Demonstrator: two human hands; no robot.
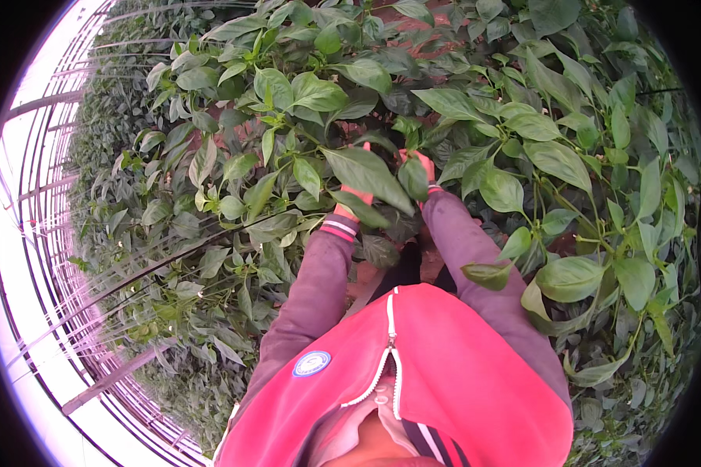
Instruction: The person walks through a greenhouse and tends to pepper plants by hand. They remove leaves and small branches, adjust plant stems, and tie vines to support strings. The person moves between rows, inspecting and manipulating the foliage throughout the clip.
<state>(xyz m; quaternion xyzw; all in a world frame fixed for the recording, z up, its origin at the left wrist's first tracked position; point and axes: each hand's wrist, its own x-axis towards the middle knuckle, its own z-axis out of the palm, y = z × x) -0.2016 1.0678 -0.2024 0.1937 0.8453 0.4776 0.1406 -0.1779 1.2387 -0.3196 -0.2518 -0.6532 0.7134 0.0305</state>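
Observation:
Both arms reach forward and down among pepper plants. My left hand (pixel 350 201) is partly covered by a large pepper leaf (pixel 368 175) and a smaller one below it; one finger points up beside a stem. Just to the right, my right hand (pixel 425 166) bends inward behind a hanging leaf (pixel 413 178). A young pepper shoot (pixel 410 131) rises close above it. Leaves hide most of the fingers, so whether either hand grips anything cannot be made out.
Dense pepper plants (pixel 555 146) crowd both sides, some leaves overlapping my right sleeve. A dark line (pixel 210 238) and thin pale strings run through the foliage at left. Reddish soil (pixel 365 277) shows near my legs. Greenhouse framing (pixel 44 187) curves along the left.

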